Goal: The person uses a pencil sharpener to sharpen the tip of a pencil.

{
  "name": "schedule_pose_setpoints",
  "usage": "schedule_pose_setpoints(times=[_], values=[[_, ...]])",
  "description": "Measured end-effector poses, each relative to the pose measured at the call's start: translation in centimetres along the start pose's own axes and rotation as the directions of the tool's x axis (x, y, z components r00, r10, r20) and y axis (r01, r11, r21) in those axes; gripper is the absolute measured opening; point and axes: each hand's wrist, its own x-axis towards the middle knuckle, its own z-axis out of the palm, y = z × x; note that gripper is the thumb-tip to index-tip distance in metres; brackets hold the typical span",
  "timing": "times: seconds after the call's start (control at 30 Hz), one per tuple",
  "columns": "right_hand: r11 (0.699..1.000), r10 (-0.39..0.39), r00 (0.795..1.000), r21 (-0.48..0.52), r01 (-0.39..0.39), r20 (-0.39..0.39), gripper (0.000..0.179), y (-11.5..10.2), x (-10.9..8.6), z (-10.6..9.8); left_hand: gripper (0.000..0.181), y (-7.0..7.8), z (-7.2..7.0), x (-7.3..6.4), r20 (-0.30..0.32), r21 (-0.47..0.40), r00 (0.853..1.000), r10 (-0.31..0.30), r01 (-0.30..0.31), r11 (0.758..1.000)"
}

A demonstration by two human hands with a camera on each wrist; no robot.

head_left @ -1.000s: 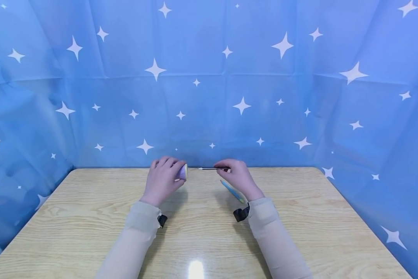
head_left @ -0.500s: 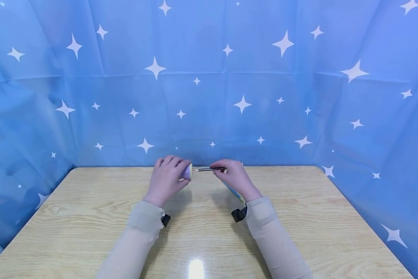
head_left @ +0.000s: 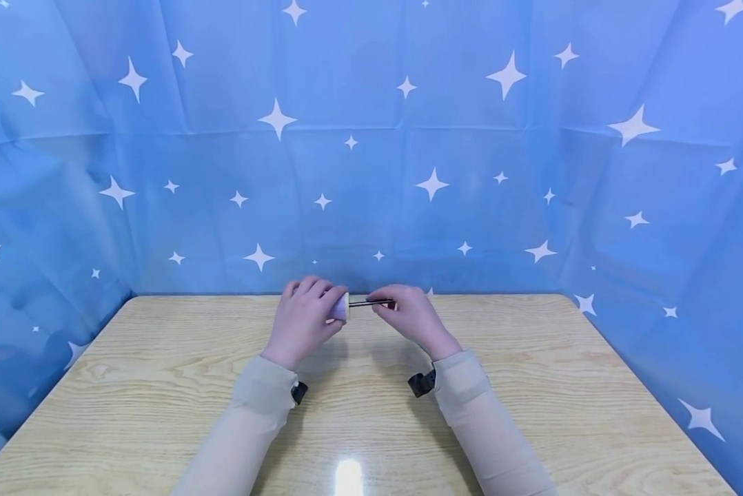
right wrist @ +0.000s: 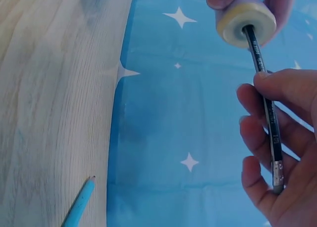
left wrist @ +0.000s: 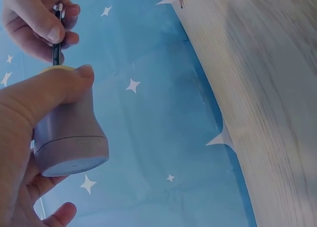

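Observation:
My left hand [head_left: 302, 320] grips a purple pencil sharpener [left wrist: 74, 125] with a yellow top end [right wrist: 247, 15], held sideways above the far part of the table. The tip of a black pencil [right wrist: 265, 88] sits inside the round hole in that end. My right hand [head_left: 411, 315] pinches the pencil's shaft between thumb and fingers, its metal band and eraser end lying over the palm in the right wrist view. The sharpened tip is hidden inside the hole.
A blue pencil [right wrist: 80, 203] lies on the wooden table [head_left: 371, 413] below my right hand, hidden by that arm in the head view. A blue curtain with white stars [head_left: 371, 158] hangs behind the table's back edge.
My hands have come closer together. The black pencil's tip, apart from the sharpener a second ago, has gone into its hole. My right arm now covers the blue pencil.

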Motion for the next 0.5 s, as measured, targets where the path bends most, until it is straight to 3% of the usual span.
schedule_pose_setpoints(times=[0.5], values=[[0.999, -0.023, 1.000, -0.023, 0.023, -0.007, 0.018, -0.6, 0.1, 1.3, 0.042, 0.4, -0.2, 0.2, -0.013, 0.025, 1.000, 0.016, -0.015, 1.000]])
